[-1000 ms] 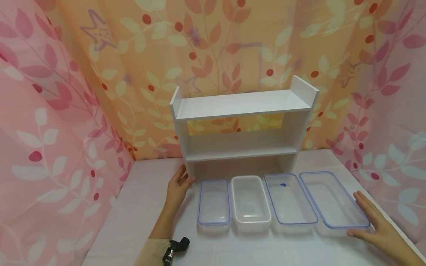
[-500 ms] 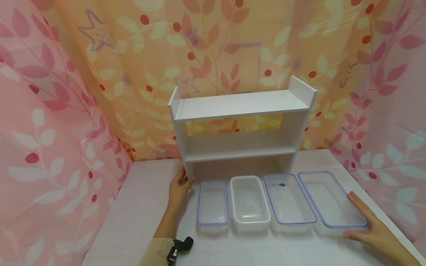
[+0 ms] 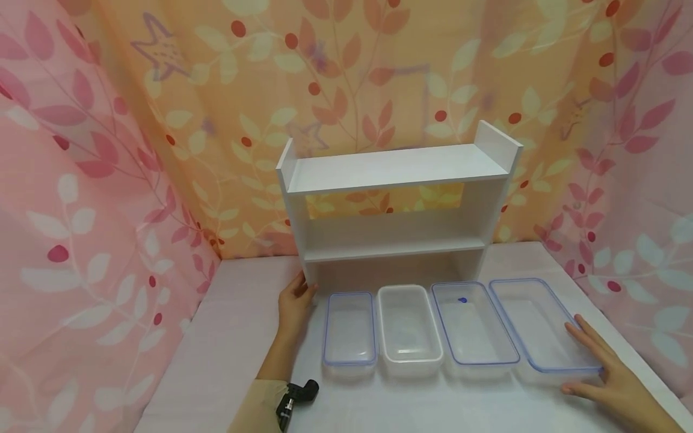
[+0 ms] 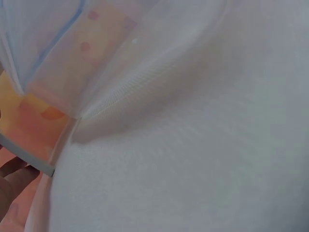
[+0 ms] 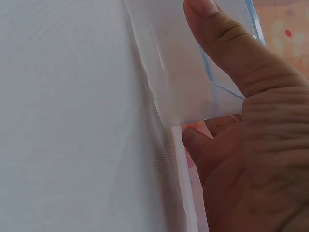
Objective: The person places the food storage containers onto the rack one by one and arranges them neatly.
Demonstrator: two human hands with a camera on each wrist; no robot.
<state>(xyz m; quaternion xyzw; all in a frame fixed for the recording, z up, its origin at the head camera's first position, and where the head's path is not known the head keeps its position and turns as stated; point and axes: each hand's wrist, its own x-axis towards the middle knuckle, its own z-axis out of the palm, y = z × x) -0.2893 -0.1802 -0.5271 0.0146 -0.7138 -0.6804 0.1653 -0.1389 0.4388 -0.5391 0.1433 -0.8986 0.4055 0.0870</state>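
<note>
A white two-tier shelf rack (image 3: 395, 252) stands upright on the table. My left hand (image 3: 294, 307) rests by the lower front of its left side panel, relaxed fingers against the outer face; the left wrist view shows fingers (image 4: 19, 176) beside the panel's edge. In front stands a row of clear lidless food containers: a small blue-rimmed one (image 3: 350, 331), a white-rimmed one (image 3: 409, 328), a blue-rimmed one with a blue mark (image 3: 476, 325), and a larger blue-rimmed one (image 3: 544, 328). My right hand (image 3: 617, 376) spreads around that last container's near right corner, thumb in front, fingers along its right side.
A white cloth covers the table (image 3: 233, 337). Orange patterned fabric (image 3: 357, 72) hangs behind the rack, and pink patterned fabric stands on both sides. A black wrist-camera mount (image 3: 298, 397) sits on the left sleeve.
My left hand has moved slightly right, closer against the rack's side panel. My right hand has shifted a little left toward the large container. Rack and containers stay in place.
</note>
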